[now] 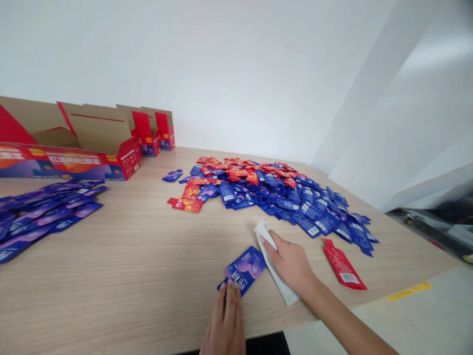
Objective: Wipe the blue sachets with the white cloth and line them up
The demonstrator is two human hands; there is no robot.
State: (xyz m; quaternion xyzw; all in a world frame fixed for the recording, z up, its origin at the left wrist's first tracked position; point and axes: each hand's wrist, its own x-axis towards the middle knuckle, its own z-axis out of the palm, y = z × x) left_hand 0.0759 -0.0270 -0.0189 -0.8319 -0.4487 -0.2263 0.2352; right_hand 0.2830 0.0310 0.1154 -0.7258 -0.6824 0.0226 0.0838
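A blue sachet (247,268) shades into purple and pink under white lettering, the folded cloth (278,266) is plain white, a lone red sachet (343,265) carries a black-and-white barcode label, and the pale tabletop (121,251) runs with fine light-brown wood-grain streaks.

The left hand (224,318) rests its fingertips on the lower edge of a blue-purple sachet (246,270) lying on the wooden table (121,256). The right hand (290,261) lies flat on a white cloth (285,288) just beside that sachet, with a red sachet (343,266) near it on the right. Ahead spreads a heap of blue and red sachets (273,192), with rows of blue sachets (44,212) at the left and open red cardboard display boxes (84,143) beyond them
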